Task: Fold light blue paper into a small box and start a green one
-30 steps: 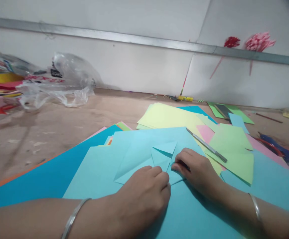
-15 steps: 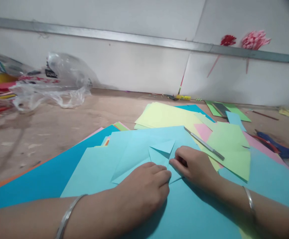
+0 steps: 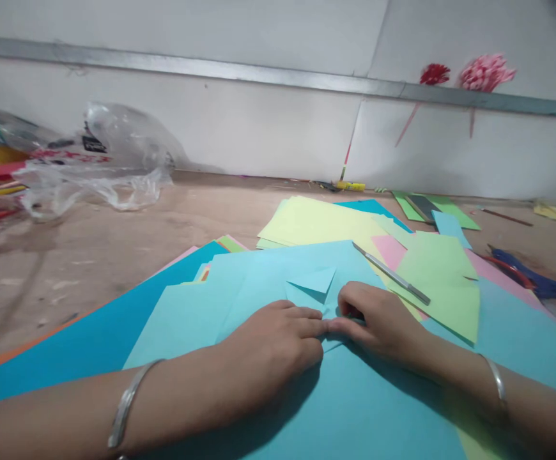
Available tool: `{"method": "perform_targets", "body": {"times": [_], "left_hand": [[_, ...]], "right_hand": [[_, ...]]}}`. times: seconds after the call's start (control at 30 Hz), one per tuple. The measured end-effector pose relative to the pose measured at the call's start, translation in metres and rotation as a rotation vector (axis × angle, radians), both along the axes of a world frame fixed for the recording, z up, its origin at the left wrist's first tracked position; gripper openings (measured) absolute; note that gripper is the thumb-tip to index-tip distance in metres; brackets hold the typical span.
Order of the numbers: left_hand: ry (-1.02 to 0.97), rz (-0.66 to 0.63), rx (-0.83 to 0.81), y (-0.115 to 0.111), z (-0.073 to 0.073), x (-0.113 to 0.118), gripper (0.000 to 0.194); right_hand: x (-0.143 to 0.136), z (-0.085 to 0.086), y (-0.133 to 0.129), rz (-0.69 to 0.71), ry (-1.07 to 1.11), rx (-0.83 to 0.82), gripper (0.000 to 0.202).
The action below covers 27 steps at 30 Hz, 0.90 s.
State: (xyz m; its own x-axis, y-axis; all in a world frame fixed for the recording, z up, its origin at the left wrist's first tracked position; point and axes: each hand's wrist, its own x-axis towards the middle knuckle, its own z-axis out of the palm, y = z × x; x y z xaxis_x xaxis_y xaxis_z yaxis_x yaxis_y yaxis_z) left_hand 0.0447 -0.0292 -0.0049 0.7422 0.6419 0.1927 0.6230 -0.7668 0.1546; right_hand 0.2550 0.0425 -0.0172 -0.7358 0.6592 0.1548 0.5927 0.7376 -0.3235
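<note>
A light blue paper piece (image 3: 309,284) with folded triangular flaps lies on a stack of blue sheets (image 3: 186,313). My left hand (image 3: 273,348) rests knuckles-up on its near edge, fingers curled and pressing the fold. My right hand (image 3: 378,319) presses the same paper from the right, and its fingertips meet those of the left hand. Both wrists wear a silver bangle. The near part of the folded piece is hidden under my hands.
A grey pen-like tool (image 3: 393,275) lies on green paper (image 3: 443,281) just right of my hands. Yellow sheets (image 3: 316,223) lie behind, blue-handled scissors (image 3: 530,278) at right, crumpled clear plastic (image 3: 100,166) far left. Paper flowers (image 3: 486,70) hang on the white wall.
My left hand slid forward and right, so its fingertips now touch the right hand's over the fold. The right hand shifted slightly toward it.
</note>
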Motion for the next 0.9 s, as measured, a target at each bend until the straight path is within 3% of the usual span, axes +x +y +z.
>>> {"method": "perform_targets", "body": {"times": [0.27,0.57,0.63,0.77,0.9], "left_hand": [[-0.01,-0.05,-0.012,0.001,-0.003,-0.003,0.008],[-0.061,-0.022,-0.036,-0.005,0.001,0.001,0.009],[-0.066,0.012,-0.067,-0.005,0.001,0.006,0.017],[-0.047,0.047,-0.089,0.0,-0.004,0.016,0.061],[-0.013,0.054,-0.039,0.009,-0.01,0.021,0.069]], "right_hand": [[0.009,0.02,0.017,0.022,-0.172,-0.141,0.038],[0.023,0.04,0.037,0.135,-0.171,-0.442,0.02],[0.024,0.041,0.038,0.147,-0.156,-0.486,0.016],[0.025,0.042,0.041,0.138,-0.207,-0.577,0.012],[0.026,0.042,0.043,0.129,-0.222,-0.586,0.012]]}}
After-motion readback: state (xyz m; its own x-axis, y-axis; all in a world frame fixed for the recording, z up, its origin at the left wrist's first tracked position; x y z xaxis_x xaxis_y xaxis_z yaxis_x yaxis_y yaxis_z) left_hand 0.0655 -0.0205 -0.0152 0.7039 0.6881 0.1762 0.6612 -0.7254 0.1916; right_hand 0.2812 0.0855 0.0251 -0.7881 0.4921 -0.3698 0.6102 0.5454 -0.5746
